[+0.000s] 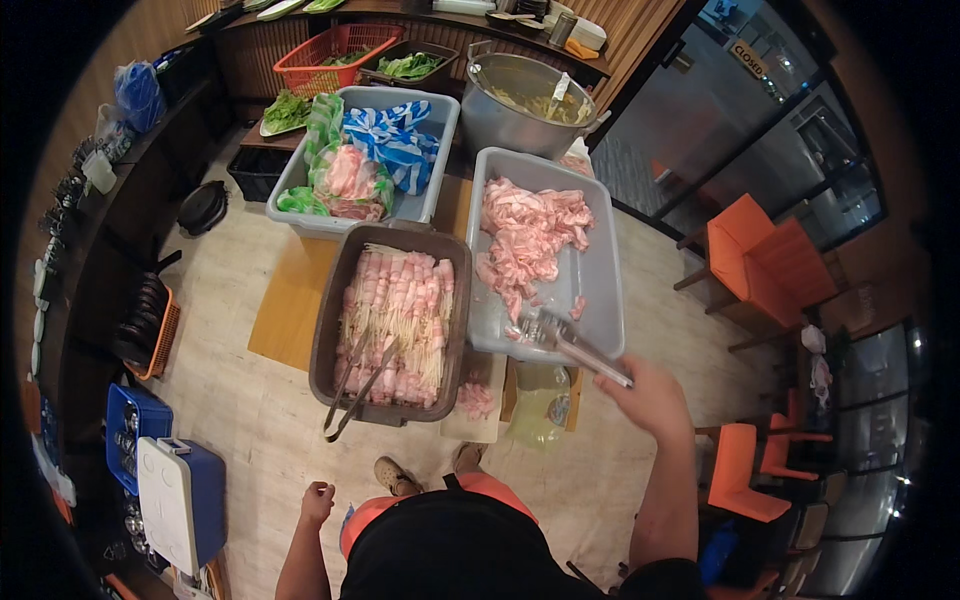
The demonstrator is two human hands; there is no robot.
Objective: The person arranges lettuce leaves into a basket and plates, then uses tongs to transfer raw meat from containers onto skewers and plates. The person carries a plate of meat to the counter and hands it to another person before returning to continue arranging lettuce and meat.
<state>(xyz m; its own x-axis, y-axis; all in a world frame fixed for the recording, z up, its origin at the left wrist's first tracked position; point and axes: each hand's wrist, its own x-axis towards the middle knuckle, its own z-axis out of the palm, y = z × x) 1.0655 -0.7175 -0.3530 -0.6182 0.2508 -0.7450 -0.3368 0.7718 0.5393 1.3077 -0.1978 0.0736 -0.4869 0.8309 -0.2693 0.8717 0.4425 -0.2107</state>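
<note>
My right hand (646, 391) grips metal tongs (589, 356), whose blurred tips are low in a grey plastic tub (611, 300) near small scraps of meat. A heap of thin raw meat slices (532, 232) fills the upper left of that tub. My left hand (319, 501) hangs beside my body, fingers curled, away from the table. Left of the grey tub stands a brown tub (327, 315) with rows of meat-wrapped enoki mushrooms (394, 307). A second pair of tongs (360, 397) rests on these rolls, its bent end over the tub's near rim.
Behind stand another grey tub (292, 214) with bagged meat and a large metal pot (495, 120). A pale tray (469, 429) with meat pieces and a clear plastic bag (541, 409) lie nearby. Orange chairs (750, 255) stand right, a blue cooler (206, 502) left.
</note>
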